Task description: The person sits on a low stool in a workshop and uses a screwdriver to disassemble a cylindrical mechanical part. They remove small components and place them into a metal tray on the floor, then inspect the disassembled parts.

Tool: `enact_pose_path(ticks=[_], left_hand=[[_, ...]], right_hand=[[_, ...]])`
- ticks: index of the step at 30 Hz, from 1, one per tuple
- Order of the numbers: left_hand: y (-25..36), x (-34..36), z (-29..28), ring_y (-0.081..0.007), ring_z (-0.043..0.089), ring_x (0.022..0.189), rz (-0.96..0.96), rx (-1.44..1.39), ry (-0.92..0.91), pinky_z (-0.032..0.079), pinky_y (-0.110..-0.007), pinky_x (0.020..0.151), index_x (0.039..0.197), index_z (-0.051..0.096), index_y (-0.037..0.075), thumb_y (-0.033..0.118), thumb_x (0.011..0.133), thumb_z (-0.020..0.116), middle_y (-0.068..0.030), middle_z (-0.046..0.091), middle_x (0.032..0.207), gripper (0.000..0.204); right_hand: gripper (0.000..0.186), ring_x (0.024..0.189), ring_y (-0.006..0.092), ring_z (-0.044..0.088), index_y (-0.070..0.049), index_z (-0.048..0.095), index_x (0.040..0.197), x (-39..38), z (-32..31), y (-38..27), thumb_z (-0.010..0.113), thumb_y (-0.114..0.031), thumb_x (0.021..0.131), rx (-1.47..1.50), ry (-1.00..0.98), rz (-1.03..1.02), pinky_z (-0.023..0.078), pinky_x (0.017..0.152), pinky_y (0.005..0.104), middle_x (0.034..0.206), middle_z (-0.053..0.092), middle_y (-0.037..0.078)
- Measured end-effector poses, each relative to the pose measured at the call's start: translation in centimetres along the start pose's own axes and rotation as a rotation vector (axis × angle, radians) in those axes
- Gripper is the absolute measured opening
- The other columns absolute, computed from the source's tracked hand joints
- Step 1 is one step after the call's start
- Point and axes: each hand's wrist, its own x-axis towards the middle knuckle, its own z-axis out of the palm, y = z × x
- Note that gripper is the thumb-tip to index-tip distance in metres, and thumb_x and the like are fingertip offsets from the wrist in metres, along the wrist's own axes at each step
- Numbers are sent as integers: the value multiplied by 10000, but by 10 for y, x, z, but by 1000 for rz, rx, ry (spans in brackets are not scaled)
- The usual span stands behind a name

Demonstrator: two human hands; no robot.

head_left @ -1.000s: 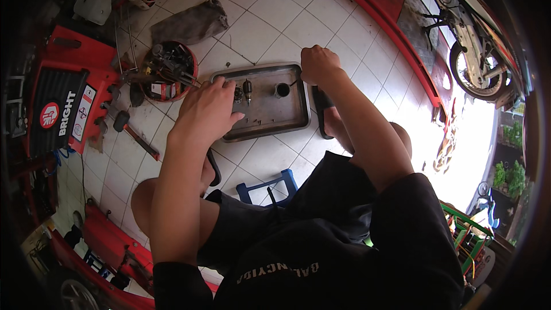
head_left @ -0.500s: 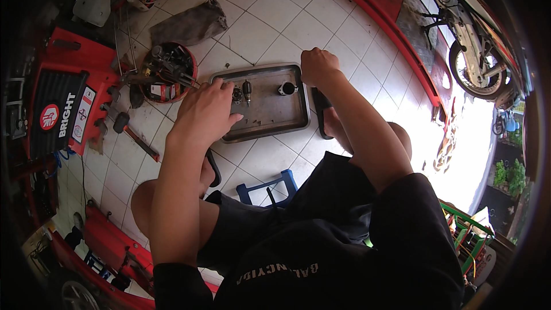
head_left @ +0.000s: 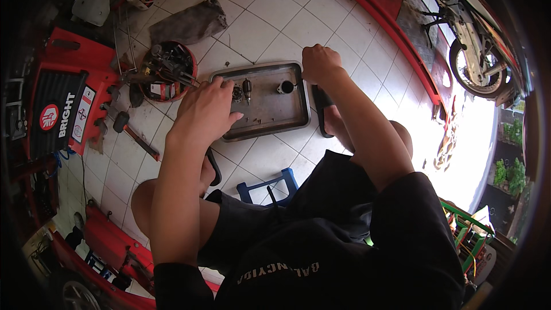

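Note:
On the floor in front of me lies a shallow metal tray (head_left: 270, 131). My left hand (head_left: 201, 109) is over its left edge, fingers stretched and the thumb apart, with nothing visible in it. Close to those fingertips are a small dark round part (head_left: 237, 94) and a slim motor armature (head_left: 247, 89). Farther right in the tray is a dark hollow cylindrical housing (head_left: 286, 86). Several small screws (head_left: 258, 120) lie along the near side. At the far right corner my right hand (head_left: 321, 64) is closed in a fist, its back hiding whatever the fingers hold.
A red tub of tools (head_left: 192, 60) stands left of the tray, a hammer (head_left: 138, 138) nearer me. Beyond lies a dark grey cloth (head_left: 192, 21). A blue stool (head_left: 270, 186) is between my legs. A red ramp edge (head_left: 390, 37) and a motorcycle (head_left: 473, 51) are at right.
My right fist has shifted very slightly to the right. My left hand and the parts in the tray look the same.

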Motion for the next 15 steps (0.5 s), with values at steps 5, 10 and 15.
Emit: enact_pose_path(ticks=[5, 10, 15], left_hand=[[-1, 1, 0, -312, 628, 1213, 12, -13, 6, 503, -433, 1042, 1358, 570, 9, 299, 894, 787, -153, 635, 1293, 589], [0, 3, 2, -313, 625, 1217, 16, -4, 2, 504, -434, 1041, 1359, 568, 7, 302, 892, 788, -150, 632, 1297, 594], [4, 5, -6, -369, 580, 1284, -10, -58, -69, 481, -449, 1080, 1370, 547, -35, 255, 865, 803, -205, 588, 1387, 636]], right_hand=[[288, 1122, 304, 710, -100, 733, 1136, -2, -4, 3, 719, -180, 860, 14, 6, -5, 592, 909, 395, 1180, 728, 124], [278, 1106, 311, 714, -95, 733, 1121, -8, -12, 5, 719, -174, 855, 6, 26, -19, 593, 896, 401, 1157, 732, 131], [266, 1088, 306, 718, -86, 729, 1093, -14, -20, 4, 722, -161, 838, 55, 4, -45, 595, 871, 407, 1128, 735, 129]])
